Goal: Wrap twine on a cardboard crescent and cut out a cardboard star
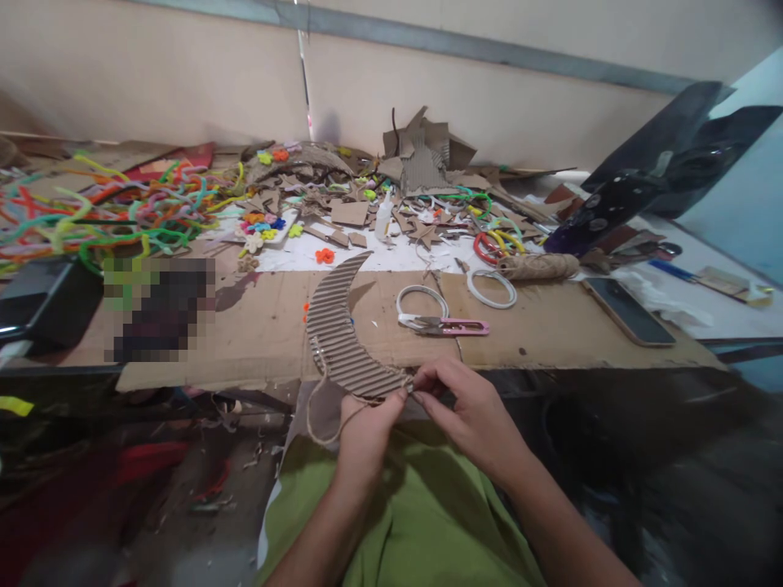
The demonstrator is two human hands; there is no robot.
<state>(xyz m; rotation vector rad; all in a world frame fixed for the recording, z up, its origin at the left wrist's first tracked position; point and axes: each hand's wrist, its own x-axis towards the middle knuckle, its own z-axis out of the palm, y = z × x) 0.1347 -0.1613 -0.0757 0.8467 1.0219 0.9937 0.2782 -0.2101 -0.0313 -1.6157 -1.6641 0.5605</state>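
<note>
Pinching at the lower tip of a corrugated cardboard crescent [336, 334], the right hand [468, 408] has its thumb and index finger pressed close together. The left hand [367, 432] clasps the bottom edge, most of its fingers hidden. The crescent is held over the near edge of the cardboard-covered bench [550, 350], jute twine [309, 416] looping below it. Pink-handled thread snips [465, 327] lie beyond, near a twine spool [538, 266].

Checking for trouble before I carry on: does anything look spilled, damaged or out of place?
No damage stands out on the cardboard crescent in the left hand. The oddest spot is the tangle of coloured pipe cleaners, heaped unsorted at far left; scraps litter the floor. The pixelated patch I can't judge.
</note>
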